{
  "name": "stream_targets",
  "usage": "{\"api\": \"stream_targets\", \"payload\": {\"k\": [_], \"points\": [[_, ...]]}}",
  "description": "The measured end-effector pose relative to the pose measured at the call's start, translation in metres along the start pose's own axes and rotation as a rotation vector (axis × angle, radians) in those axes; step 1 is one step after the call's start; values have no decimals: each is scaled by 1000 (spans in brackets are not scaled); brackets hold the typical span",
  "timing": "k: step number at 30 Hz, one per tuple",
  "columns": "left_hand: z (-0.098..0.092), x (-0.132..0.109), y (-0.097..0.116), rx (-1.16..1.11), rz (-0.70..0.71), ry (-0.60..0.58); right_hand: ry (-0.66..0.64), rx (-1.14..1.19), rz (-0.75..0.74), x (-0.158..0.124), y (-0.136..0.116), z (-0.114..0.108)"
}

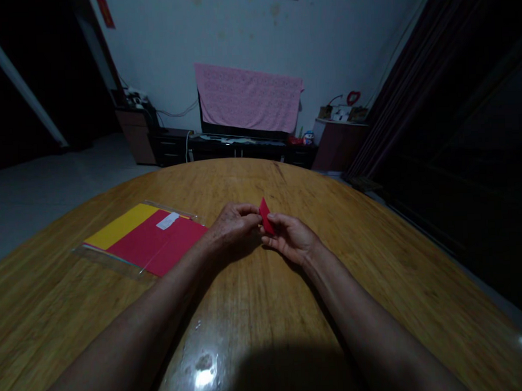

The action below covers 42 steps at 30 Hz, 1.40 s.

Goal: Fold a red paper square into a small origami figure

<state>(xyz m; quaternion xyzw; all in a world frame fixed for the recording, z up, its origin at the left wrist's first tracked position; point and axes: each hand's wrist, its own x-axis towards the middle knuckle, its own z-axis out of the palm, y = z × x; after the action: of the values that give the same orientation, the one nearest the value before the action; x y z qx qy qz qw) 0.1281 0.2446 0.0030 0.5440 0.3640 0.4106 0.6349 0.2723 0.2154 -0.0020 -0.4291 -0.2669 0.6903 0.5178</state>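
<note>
A small folded piece of red paper (265, 215) is held up over the middle of the wooden table (252, 178), its pointed tip upward. My left hand (236, 224) pinches its left side between thumb and fingers. From the right, my right hand (291, 235) grips the same paper, thumb on top and fingers beneath. The fingertips of both hands are close together at the paper. Left of my left hand lies a clear plastic packet with red and yellow paper sheets (155, 242), partly covered by my left forearm.
A white label (167, 220) is on the packet. Beyond the table's far edge stand a low black cabinet (171, 147), a screen draped with a pink cloth (249, 96) and a side cabinet (338, 144). A dark curtain (394, 82) hangs at the right.
</note>
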Motion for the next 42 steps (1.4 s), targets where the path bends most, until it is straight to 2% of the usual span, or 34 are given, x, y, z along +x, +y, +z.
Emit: {"api": "stream_targets", "payload": {"k": [3, 8, 18, 29, 34, 40, 42], "points": [[5, -3, 3, 5, 16, 26, 46, -33, -49, 0, 0, 3], [5, -4, 6, 2, 44, 60, 30, -40, -33, -1, 0, 2], [-5, 5, 8, 7, -32, -51, -104, 77, 75, 2, 1, -7], [-7, 5, 5, -90, -87, -49, -171, 114, 125, 2, 1, -8], [-9, 6, 5, -75, -101, -66, -137, 81, 165, 1, -1, -7], [1, 1, 4, -190, -41, 22, -40, -13, 58, 2, 3, -7], [5, -1, 1, -260, -6, 8, -34, -40, 39, 2, 3, -6]]}}
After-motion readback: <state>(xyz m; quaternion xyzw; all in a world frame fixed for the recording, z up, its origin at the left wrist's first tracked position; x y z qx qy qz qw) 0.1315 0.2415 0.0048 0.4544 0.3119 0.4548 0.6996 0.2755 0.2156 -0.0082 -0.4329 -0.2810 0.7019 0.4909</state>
